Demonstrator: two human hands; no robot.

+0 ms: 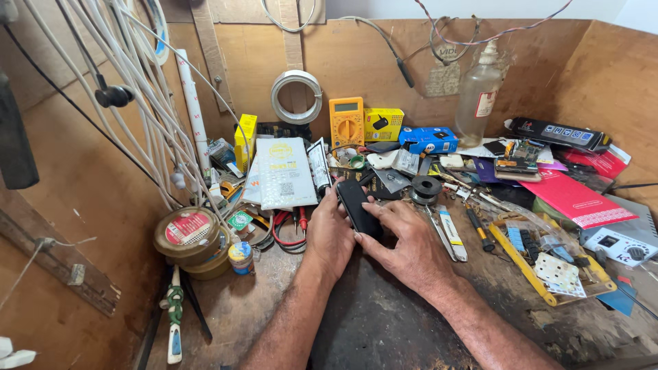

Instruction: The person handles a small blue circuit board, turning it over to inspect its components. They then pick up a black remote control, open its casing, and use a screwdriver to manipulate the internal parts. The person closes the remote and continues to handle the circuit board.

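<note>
Both hands meet on a black phone [358,207] that lies slanted on the dark, worn wooden surface [384,322], near the middle of the cluttered work area. The left hand [329,229] rests along the phone's left edge, fingers curved loosely around it and touching its side, palm down on the surface. The right hand [404,240] lies at the phone's lower right, fingers spread and slightly bent, with the fingertips pressing on the phone's lower end; whether the thumb is under the phone cannot be told.

Just behind the phone stand a white plastic pouch [282,173] and a small dark spool of solder wire [426,188]. A yellow multimeter [347,123] leans against the plywood back wall, beside a yellow box [384,123] and a blue box [428,139]. A clear plastic bottle [478,92] stands further right. To the left sits a round tin with a red and white lid [188,233], under a bundle of white cables [137,103]. A red booklet [576,197] lies at the right.
</note>
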